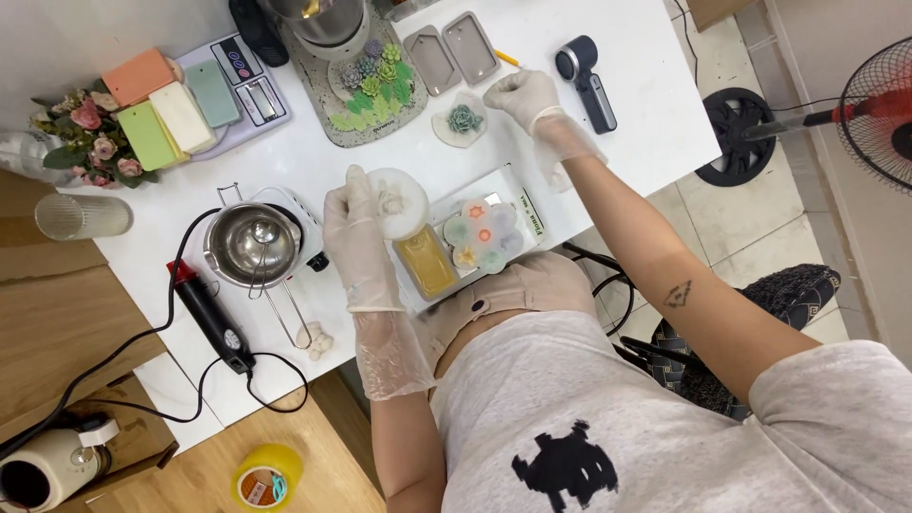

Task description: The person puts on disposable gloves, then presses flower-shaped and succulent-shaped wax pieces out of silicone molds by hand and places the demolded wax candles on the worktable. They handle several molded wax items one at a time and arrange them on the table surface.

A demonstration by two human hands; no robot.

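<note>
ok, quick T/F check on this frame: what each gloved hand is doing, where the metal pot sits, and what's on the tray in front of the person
1. The left hand in a clear glove holds a round white mould. True.
2. The right hand grips the dark handheld device. False: it is beside the small white dish with a green succulent shape; the device lies apart, untouched.
3. The shiny metal pot sits on a small white hotplate. True.
4. The black heat gun is in the left hand. False: it lies on the white table.
5. An amber rectangular block lies on the tray. True.
</note>
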